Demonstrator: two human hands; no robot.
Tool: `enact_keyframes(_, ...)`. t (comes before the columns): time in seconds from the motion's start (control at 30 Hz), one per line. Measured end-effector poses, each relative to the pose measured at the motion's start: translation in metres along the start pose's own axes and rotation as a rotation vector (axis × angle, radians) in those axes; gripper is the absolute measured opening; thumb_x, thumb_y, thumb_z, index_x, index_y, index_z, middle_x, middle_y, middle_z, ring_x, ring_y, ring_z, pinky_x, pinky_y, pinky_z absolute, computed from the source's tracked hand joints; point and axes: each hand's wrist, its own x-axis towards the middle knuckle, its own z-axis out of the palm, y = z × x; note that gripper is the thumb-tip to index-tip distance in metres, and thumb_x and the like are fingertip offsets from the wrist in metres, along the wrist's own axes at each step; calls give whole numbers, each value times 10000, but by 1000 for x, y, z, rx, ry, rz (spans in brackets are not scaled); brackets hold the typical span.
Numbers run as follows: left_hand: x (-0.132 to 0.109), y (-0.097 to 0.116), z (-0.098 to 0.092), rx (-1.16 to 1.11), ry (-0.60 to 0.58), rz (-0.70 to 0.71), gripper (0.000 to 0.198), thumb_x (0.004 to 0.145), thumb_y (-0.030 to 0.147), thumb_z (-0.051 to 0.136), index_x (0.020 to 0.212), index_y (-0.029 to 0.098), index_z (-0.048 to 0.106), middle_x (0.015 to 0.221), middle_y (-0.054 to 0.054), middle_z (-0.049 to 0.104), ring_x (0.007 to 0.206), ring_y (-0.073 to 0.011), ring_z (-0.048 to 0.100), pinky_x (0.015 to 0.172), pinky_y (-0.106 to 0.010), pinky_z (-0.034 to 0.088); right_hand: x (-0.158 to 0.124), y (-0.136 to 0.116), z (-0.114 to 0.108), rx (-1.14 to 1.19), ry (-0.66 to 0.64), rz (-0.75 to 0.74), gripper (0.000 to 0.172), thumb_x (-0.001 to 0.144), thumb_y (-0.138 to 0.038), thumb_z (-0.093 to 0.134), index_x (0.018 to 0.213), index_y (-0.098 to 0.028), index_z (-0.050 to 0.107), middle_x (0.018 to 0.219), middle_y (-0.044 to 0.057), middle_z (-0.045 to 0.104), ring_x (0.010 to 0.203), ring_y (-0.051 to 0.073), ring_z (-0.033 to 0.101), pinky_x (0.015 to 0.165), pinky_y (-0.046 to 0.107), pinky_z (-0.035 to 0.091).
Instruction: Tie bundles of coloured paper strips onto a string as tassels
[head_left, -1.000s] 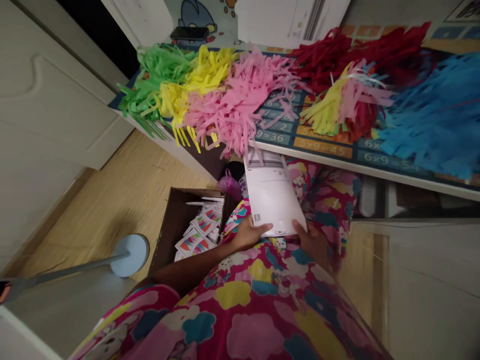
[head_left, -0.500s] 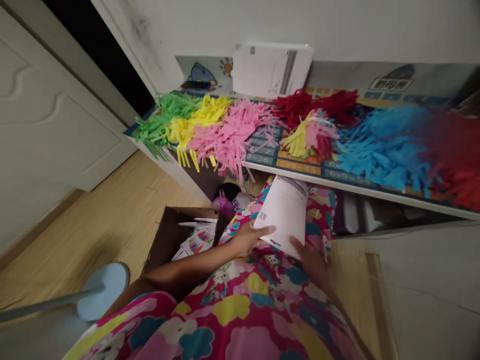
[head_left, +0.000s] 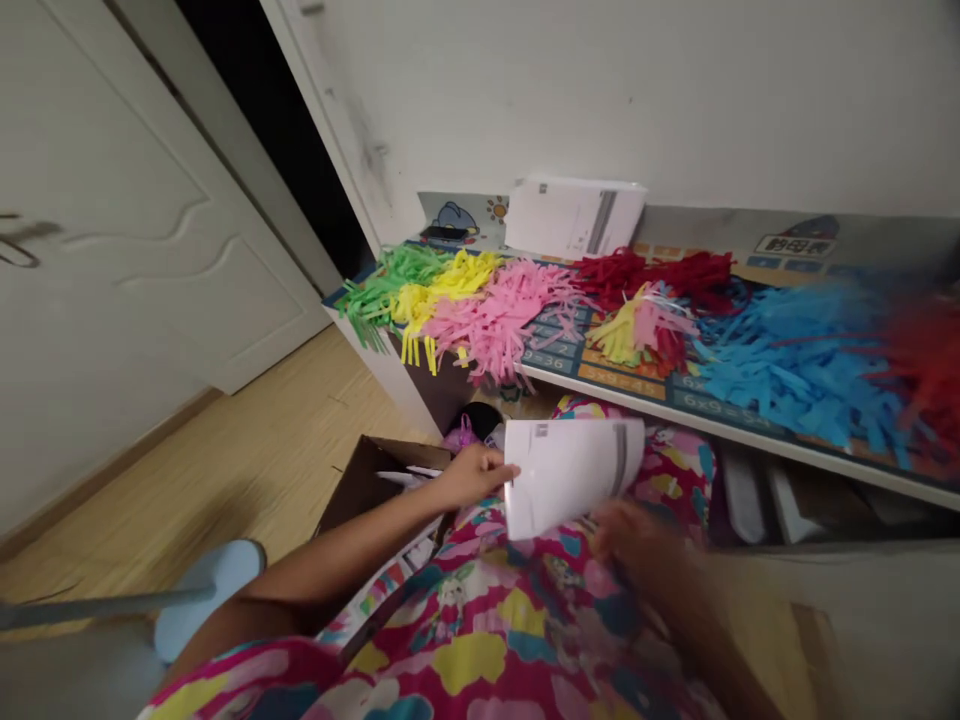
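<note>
My left hand (head_left: 480, 474) pinches the left edge of a white printed paper sheet (head_left: 566, 470), thumb on top. The sheet is held over my lap, slightly curved, with a grey printed band near its right side. Close to its lower right corner is my right hand (head_left: 637, 535), smeared by motion, so its fingers cannot be read. A stack of similar white sheets (head_left: 574, 218) leans against the wall at the back of the desk.
Fringed paper strips lie along the desk: green (head_left: 382, 290), yellow (head_left: 442, 295), pink (head_left: 510, 310), dark red (head_left: 652, 275), blue (head_left: 795, 350) and red (head_left: 930, 370). A small multicoloured tassel (head_left: 645, 325) lies among them. An open cardboard box (head_left: 352, 490) stands left of my lap.
The sheet has turned from slanting away to lying crosswise. My right hand has come off its near edge and moved slightly right. The view has tilted up a little.
</note>
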Motion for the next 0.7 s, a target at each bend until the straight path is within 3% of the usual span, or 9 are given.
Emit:
enact_keyframes(0.07, 6, 40, -16, 322, -239, 117, 417, 680, 445, 802, 460, 168, 581, 424, 50, 472, 406, -68, 366, 447, -219, 246, 24, -22, -15, -182, 126, -288, 399, 704, -621, 664, 807, -243, 738, 822, 74, 738, 710, 266, 646, 696, 418, 526)
enact_keyframes(0.13, 17, 82, -18, 571, -383, 291, 355, 663, 335, 806, 449, 173, 573, 414, 60, 435, 407, -60, 344, 453, -226, 218, 51, -49, -19, -222, 99, -478, 492, 677, -598, 699, 999, -228, 728, 1058, 98, 734, 951, 299, 650, 859, 434, 504)
enact_keyframes(0.23, 39, 127, -4, 734, -435, 539, 290, 631, 267, 809, 459, 186, 590, 422, 48, 481, 408, -67, 364, 457, -242, 223, 80, -79, -15, -228, -142, -481, 424, 716, -579, 656, 910, -209, 733, 902, 79, 746, 860, 275, 665, 798, 385, 505)
enact_keyframes(0.3, 55, 135, 8, 780, -370, 601, 238, 684, 327, 784, 540, 190, 653, 496, 22, 574, 468, -92, 440, 489, -234, 266, 90, -81, -16, -189, -161, -391, 429, 760, -592, 601, 846, -195, 739, 806, 70, 736, 785, 261, 663, 731, 356, 496)
enact_keyframes(0.37, 68, 127, 17, 725, -252, 584, 215, 749, 402, 748, 735, 188, 736, 639, -3, 672, 576, -121, 536, 551, -222, 341, 95, -71, -25, -93, -40, -252, 491, 758, -630, 592, 847, -172, 743, 759, 69, 723, 733, 251, 653, 669, 334, 482)
enact_keyframes(0.47, 82, 94, 31, 372, -135, 489, 397, 745, 465, 766, 1008, 168, 742, 823, -36, 739, 698, -153, 630, 657, -243, 459, 93, -48, -43, 94, 189, -13, 530, 676, -654, 674, 817, -147, 738, 683, 60, 698, 639, 225, 624, 579, 305, 455)
enact_keyframes(0.57, 89, 62, 51, -2, -98, 380, 465, 659, 471, 837, 972, 142, 741, 840, -61, 751, 717, -166, 664, 717, -283, 520, 87, -35, -54, 336, 353, 106, 528, 588, -604, 766, 849, -145, 740, 754, 79, 729, 673, 236, 649, 573, 303, 476)
enact_keyframes(0.7, 90, 39, 85, -198, 57, 367, 412, 636, 381, 865, 947, 152, 719, 838, -53, 742, 699, -141, 655, 698, -264, 520, 80, -30, -56, 455, 425, 189, 592, 539, -607, 817, 887, -136, 730, 713, 78, 720, 638, 232, 648, 530, 299, 480)
